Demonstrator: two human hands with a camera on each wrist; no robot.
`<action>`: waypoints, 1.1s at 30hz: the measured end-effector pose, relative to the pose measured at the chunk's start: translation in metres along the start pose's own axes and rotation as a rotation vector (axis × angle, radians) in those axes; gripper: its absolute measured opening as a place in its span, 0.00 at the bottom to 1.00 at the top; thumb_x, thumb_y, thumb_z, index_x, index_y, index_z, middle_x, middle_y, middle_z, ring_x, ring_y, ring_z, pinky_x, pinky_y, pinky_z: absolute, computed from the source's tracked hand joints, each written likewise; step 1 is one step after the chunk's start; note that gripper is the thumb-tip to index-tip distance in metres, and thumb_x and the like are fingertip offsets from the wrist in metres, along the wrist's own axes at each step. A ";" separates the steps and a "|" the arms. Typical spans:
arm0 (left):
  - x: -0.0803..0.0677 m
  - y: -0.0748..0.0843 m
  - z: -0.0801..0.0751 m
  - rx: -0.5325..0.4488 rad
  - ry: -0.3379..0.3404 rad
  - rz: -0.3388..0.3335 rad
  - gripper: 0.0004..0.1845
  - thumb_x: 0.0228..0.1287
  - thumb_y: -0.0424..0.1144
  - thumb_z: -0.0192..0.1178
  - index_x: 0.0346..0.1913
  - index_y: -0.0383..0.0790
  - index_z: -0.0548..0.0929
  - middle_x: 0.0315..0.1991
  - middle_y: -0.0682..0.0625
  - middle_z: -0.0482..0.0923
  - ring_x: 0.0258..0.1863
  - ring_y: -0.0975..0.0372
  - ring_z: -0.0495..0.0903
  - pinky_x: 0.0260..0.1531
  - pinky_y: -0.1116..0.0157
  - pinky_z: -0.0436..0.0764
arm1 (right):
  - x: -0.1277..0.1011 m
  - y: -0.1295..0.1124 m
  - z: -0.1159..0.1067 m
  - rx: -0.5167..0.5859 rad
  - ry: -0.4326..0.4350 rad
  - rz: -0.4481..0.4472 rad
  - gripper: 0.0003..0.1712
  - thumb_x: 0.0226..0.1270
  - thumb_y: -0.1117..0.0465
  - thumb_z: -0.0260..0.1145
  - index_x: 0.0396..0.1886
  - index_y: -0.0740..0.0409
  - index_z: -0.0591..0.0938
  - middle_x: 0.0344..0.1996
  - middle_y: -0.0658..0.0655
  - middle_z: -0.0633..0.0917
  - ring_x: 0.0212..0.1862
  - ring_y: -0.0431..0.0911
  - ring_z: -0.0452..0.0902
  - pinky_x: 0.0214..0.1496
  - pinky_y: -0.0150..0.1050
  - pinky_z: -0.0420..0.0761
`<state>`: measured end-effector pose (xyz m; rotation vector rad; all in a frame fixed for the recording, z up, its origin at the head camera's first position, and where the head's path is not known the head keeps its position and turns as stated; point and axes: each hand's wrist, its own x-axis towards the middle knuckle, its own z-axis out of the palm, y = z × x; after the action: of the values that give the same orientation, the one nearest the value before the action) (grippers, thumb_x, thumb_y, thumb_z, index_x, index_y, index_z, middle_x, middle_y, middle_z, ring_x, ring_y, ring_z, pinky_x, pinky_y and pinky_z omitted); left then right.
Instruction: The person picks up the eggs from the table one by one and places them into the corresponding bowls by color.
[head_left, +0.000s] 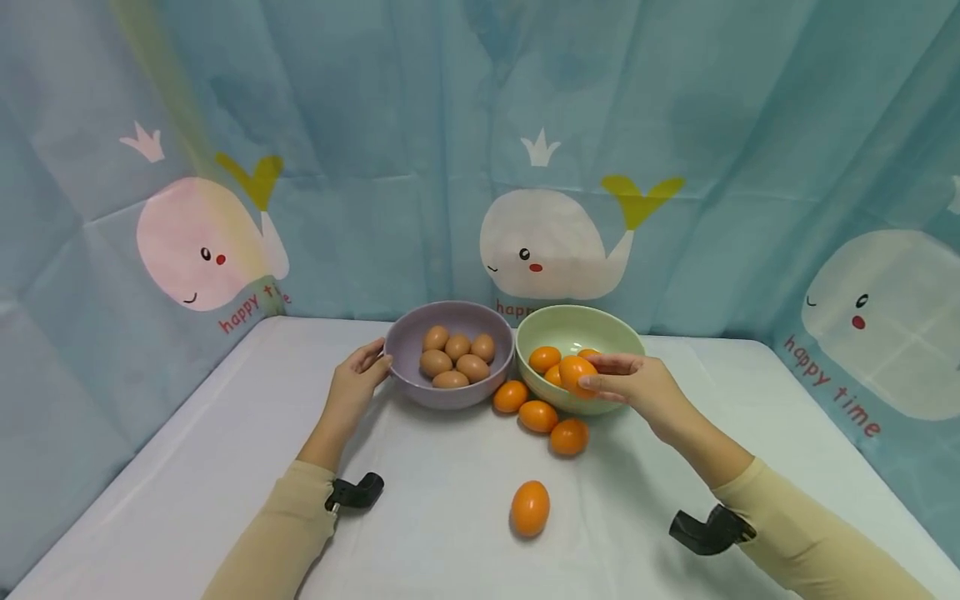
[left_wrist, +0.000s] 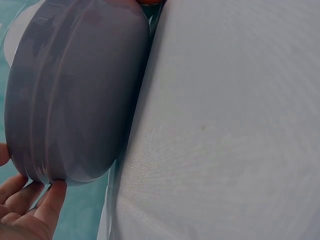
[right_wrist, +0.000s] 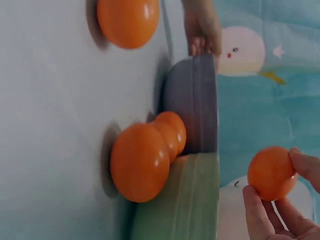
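In my right hand (head_left: 645, 385), thumb and fingers pinch a glossy orange egg-shaped object (head_left: 577, 376) above the near rim of the pale green bowl (head_left: 630, 340). Several similar orange pieces lie inside that bowl, partly hidden by the held one. To its left, touching it, stands a purple bowl (head_left: 402, 354) with several brown eggs (head_left: 457, 346) inside. My left hand (head_left: 358, 377) grips the purple bowl's left side, thumb at the rim and fingertips against the outer wall (left_wrist: 85, 100).
Three orange pieces (head_left: 537, 417) sit in a slanting row before the bowls. Nearer on the white table (head_left: 442, 517) lies another single orange piece (head_left: 530, 508). A blue curtain (head_left: 375, 242) with printed whales hangs behind the table and along its sides.
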<state>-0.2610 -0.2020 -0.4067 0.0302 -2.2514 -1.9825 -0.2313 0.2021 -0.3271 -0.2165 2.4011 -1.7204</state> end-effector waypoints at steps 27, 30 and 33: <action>0.000 0.005 -0.001 -0.003 -0.011 0.023 0.29 0.76 0.37 0.52 0.75 0.34 0.60 0.77 0.40 0.59 0.73 0.51 0.66 0.53 0.83 0.76 | 0.088 0.011 0.007 -0.118 0.176 0.108 0.30 0.66 0.49 0.69 0.63 0.58 0.79 0.63 0.61 0.80 0.61 0.56 0.78 0.70 0.48 0.74; 0.001 0.003 0.000 -0.006 -0.018 0.014 0.30 0.76 0.37 0.52 0.76 0.35 0.60 0.77 0.40 0.57 0.73 0.52 0.65 0.55 0.81 0.75 | 0.095 0.014 0.008 -0.106 0.183 0.110 0.30 0.67 0.50 0.69 0.64 0.60 0.78 0.63 0.63 0.79 0.61 0.57 0.78 0.70 0.48 0.75; 0.001 0.000 0.000 -0.013 -0.021 0.014 0.30 0.76 0.38 0.52 0.76 0.35 0.59 0.77 0.41 0.57 0.74 0.52 0.64 0.56 0.80 0.75 | 0.102 0.017 0.010 -0.087 0.192 0.106 0.29 0.67 0.52 0.69 0.64 0.62 0.78 0.63 0.65 0.79 0.61 0.58 0.77 0.69 0.49 0.75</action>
<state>-0.2621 -0.2025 -0.4062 -0.0073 -2.2451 -1.9994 -0.3283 0.1756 -0.3531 0.0674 2.5731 -1.6599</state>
